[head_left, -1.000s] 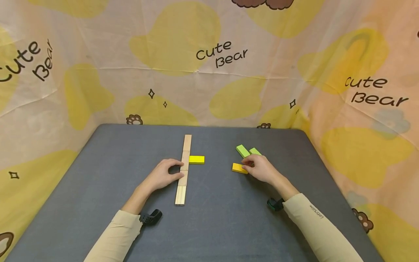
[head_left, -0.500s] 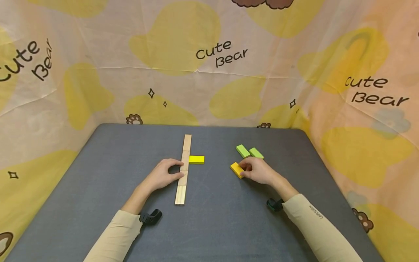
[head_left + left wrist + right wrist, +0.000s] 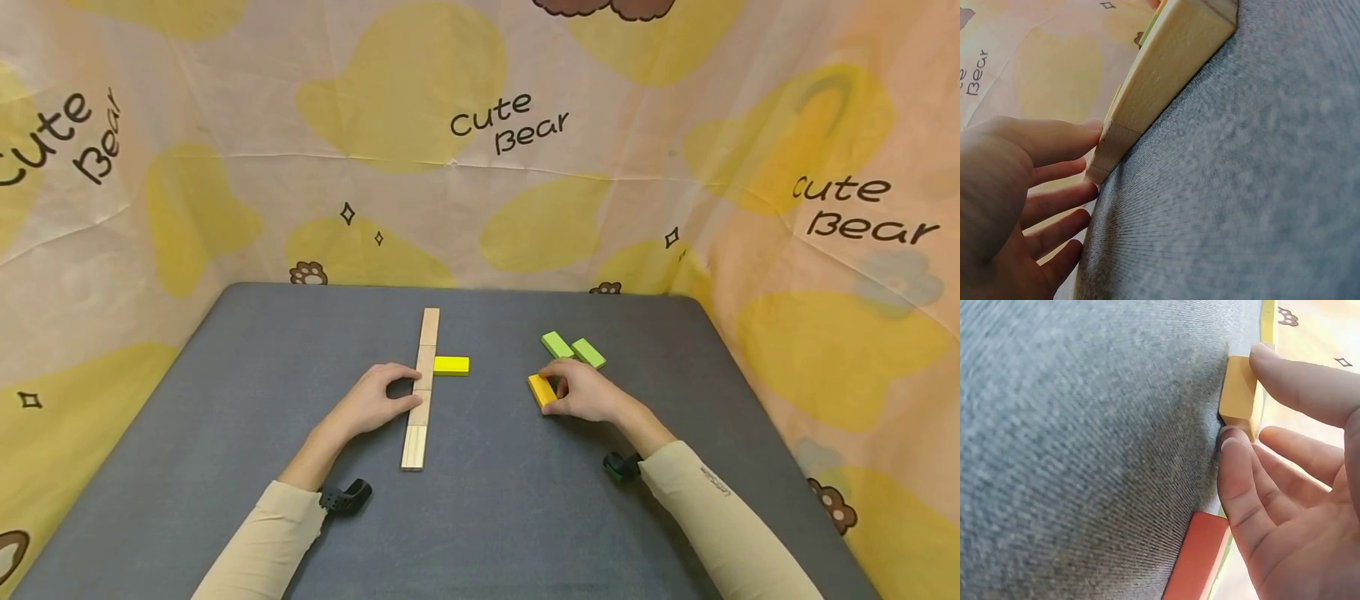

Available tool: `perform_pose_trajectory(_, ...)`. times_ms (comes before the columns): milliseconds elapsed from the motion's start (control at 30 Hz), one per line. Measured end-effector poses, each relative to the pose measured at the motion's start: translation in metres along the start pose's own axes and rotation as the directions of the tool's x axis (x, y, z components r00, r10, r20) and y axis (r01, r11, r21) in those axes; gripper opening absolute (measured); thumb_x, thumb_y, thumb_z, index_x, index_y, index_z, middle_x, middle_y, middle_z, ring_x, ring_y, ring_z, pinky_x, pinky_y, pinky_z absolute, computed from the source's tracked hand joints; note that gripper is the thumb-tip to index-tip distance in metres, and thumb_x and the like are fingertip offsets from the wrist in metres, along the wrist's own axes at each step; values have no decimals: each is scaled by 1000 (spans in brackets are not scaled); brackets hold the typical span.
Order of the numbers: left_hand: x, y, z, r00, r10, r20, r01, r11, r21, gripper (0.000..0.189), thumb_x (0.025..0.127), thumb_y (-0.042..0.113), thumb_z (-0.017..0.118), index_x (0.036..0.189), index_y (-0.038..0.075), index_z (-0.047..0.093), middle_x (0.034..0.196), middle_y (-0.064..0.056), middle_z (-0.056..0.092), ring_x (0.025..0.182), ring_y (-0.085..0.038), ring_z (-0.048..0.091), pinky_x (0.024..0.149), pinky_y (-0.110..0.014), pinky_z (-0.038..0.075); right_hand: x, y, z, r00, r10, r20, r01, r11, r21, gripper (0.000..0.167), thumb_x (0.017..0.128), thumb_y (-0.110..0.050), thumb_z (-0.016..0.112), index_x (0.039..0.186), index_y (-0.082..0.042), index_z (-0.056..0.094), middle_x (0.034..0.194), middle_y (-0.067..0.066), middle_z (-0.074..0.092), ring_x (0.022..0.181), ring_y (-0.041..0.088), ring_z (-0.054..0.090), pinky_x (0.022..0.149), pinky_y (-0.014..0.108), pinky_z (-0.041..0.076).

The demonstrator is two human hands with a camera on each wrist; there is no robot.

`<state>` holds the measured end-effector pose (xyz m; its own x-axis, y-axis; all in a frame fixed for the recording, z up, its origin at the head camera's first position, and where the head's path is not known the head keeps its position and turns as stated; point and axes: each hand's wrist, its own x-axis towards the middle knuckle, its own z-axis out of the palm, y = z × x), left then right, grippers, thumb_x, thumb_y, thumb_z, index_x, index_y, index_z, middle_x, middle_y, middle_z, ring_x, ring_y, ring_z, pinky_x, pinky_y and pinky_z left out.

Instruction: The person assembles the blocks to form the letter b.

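Several plain wooden blocks [image 3: 429, 327] lie end to end in one straight row. My left hand [image 3: 372, 400] rests against the row's left side, thumb and fingertips touching it; in the left wrist view its fingers [image 3: 1060, 199] are spread and fairly straight. A bright yellow block [image 3: 452, 366] sticks out sideways from the row's right side. Over on the right, my right hand [image 3: 588, 392] pinches an orange-yellow block [image 3: 540, 390] by its ends between thumb and fingers. That block [image 3: 1238, 390] lies aslant, at or close to the table surface.
Two green blocks [image 3: 557, 344] lie just beyond my right hand. A red block [image 3: 1197, 556] shows near the fingers in the right wrist view; the head view hides it. Printed cloth [image 3: 480, 208] hangs around the grey table [image 3: 495, 517].
My right hand has turned the orange-yellow block from nearly crosswise to a steep slant and shifted its fingers to the block's ends. The left hand stays put.
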<state>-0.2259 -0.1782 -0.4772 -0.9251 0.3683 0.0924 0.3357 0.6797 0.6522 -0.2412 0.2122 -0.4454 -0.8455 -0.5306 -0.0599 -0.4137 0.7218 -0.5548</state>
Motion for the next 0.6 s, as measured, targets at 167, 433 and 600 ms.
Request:
perform_pose_trajectory(167, 0, 0, 0, 1000, 6, -2, -6, 1000, 0, 44, 93, 30, 75, 131, 9, 68, 133, -12, 65, 132, -38, 49, 111, -57, 37, 4, 0, 2, 1000, -19, -5, 19, 1000, -14, 64, 81, -23, 88, 134, 2, 62, 100, 3, 62, 72, 11, 54, 65, 26, 48)
perform_pose_trajectory(433, -1, 1, 0, 1000, 1, -4, -1, 1000, 4, 44, 94, 31, 75, 131, 9, 68, 133, -11, 64, 132, -38, 48, 111, -57, 37, 10, -4, 7, 998, -51, -38, 51, 999, -16, 62, 80, -23, 88, 130, 4, 64, 106, 5, 63, 74, 11, 54, 68, 26, 48)
perform_pose_trajectory(600, -1, 2, 0, 1000, -4, -3, 4, 1000, 3, 44, 93, 30, 75, 131, 8, 68, 134, -12, 64, 133, -38, 48, 111, -57, 36, 15, -11, 9, 998, -59, -29, 58, 998, -29, 59, 81, -23, 86, 130, 1, 65, 117, 8, 63, 79, 12, 56, 71, 26, 48)
